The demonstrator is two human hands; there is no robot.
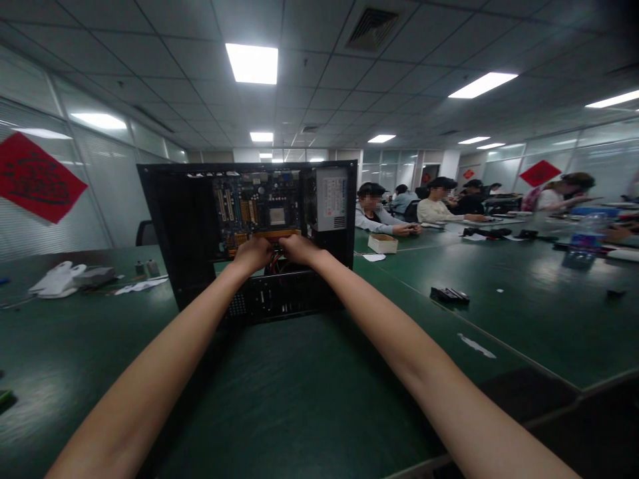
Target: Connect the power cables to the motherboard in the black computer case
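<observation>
An open black computer case (pixel 170 226) stands on the green table (pixel 309 392), with its blue motherboard (pixel 254 209) and a grey power supply (pixel 329 198) showing inside. Both my arms reach forward into the case. My left hand (pixel 253 253) and my right hand (pixel 298 249) are side by side at the lower edge of the motherboard, fingers curled inward among red and black cables (pixel 275 261). What the fingers grip is hidden behind the hands.
White cloth or gloves (pixel 57 278) and small parts lie on the table at the left. A black component (pixel 449 295) and a small cardboard box (pixel 382 243) sit to the right. Several people work at the far right of the long table.
</observation>
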